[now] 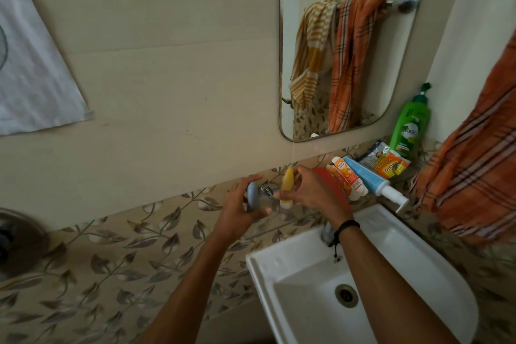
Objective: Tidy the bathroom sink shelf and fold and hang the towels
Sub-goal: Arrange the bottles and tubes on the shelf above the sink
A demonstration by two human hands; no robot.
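Counted: 2 hands, left hand [237, 205] and right hand [310, 193]. 1 blue oval piece [253, 198] is held in the left, 1 yellow piece [287, 186] in the right. Right of the right hand: 1 red item [332, 183], 2 tubes (orange tube [349, 176], blue tube [368, 179]), 2 sachets (grey sachet [373, 154], orange sachet [394, 167]), 1 green pump bottle [409, 126], 1 orange checked towel [480, 176]. Far left of the left hand: 1 white cloth [33, 78].

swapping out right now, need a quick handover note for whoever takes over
Left hand grips a blue-grey oval item. Right hand grips a yellow item. Both are at the wall, left of the tubes.
Tubes, sachet and green bottle sit jumbled behind the sink. The orange checked towel hangs bunched on the right.
Done: nothing visibly finished.
Left: place both items, straighten the rest, fold and hang towels.
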